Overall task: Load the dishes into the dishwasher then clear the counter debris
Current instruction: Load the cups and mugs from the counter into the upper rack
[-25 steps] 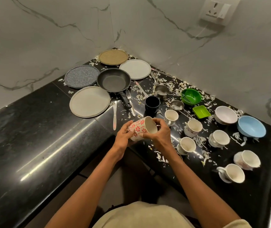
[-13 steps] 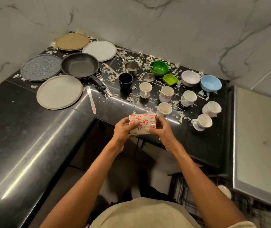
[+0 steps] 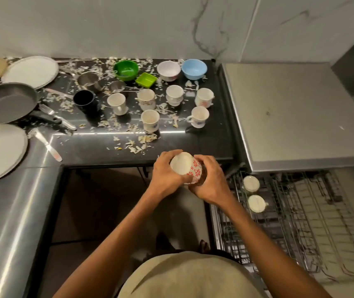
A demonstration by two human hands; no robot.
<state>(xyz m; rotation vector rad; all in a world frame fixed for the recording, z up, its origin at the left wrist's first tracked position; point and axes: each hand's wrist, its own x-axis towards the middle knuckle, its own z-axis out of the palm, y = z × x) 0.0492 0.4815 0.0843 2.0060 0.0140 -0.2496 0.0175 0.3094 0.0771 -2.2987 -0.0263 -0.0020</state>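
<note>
Both hands hold a white mug with red flowers point(image 3: 186, 167), turned bottom-up, just in front of the counter's edge. My left hand point(image 3: 164, 175) grips its left side and my right hand point(image 3: 211, 181) grips its right side. To the right, the dishwasher's wire rack point(image 3: 300, 222) is pulled out and two white cups point(image 3: 254, 194) stand upside down in it. On the black counter point(image 3: 98, 149) stand several white cups point(image 3: 150, 119), a black mug point(image 3: 85, 100), bowls, plates and a dark pan point(image 3: 6, 103). Pale debris scraps point(image 3: 138, 145) lie scattered over it.
The dishwasher's steel top point(image 3: 290, 117) sits right of the counter. A green bowl point(image 3: 126, 70), a green square dish point(image 3: 146, 80), a white bowl point(image 3: 168, 70) and a blue bowl point(image 3: 194, 69) line the back wall. A knife point(image 3: 48, 144), a fork point(image 3: 56, 117) and steel measuring cups point(image 3: 88, 81) lie at the left.
The view has swung right and the dishwasher rack has come into sight. Both hands have carried the flowered mug off the counter toward the rack and turned it bottom-up.
</note>
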